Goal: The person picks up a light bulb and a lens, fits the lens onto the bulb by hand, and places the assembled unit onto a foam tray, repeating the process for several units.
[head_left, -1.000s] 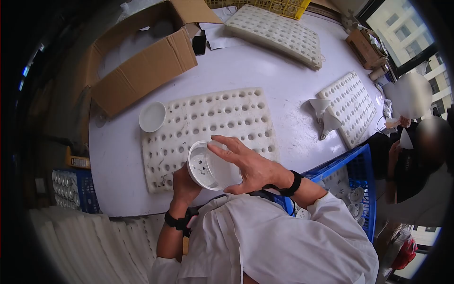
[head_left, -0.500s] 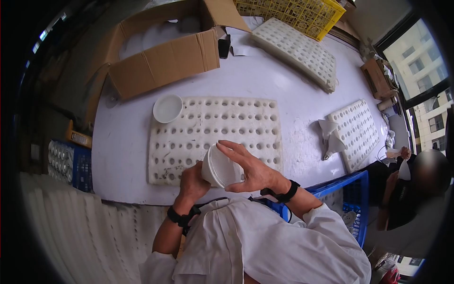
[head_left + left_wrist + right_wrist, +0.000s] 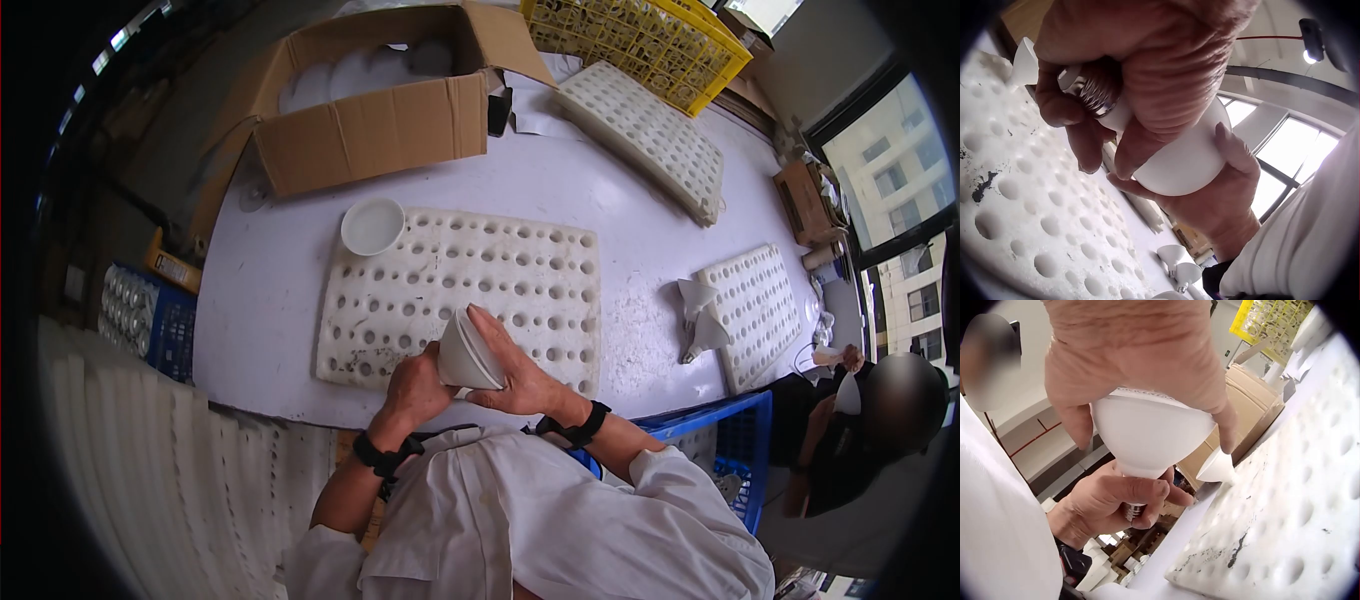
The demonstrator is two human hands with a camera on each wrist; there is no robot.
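Observation:
A white reflector bulb (image 3: 464, 354) is held in front of my body, above the near edge of a white foam tray (image 3: 520, 275) with rows of holes. My left hand (image 3: 417, 388) grips its narrow neck; the metal screw base (image 3: 1096, 95) shows between the fingers in the left wrist view. Around the wide end curls my right hand (image 3: 522, 376), thumb and fingers on opposite sides of the white shell (image 3: 1147, 434). The palm hides the bulb's front face. A second white bulb shell (image 3: 373, 227) stands wide end up at the tray's far left corner.
An open cardboard box (image 3: 375, 130) with white round things stands behind the tray. Farther back are another foam tray (image 3: 645, 135) and a yellow crate (image 3: 640, 45). Two bulbs (image 3: 703, 315) lie by a smaller tray (image 3: 755, 310) at right. A blue crate (image 3: 760, 440) and another person are beyond.
The bulb's wide end, earlier showing its dotted inside, has turned toward my right palm. My right hand has closed in over it, while my left hand keeps the neck.

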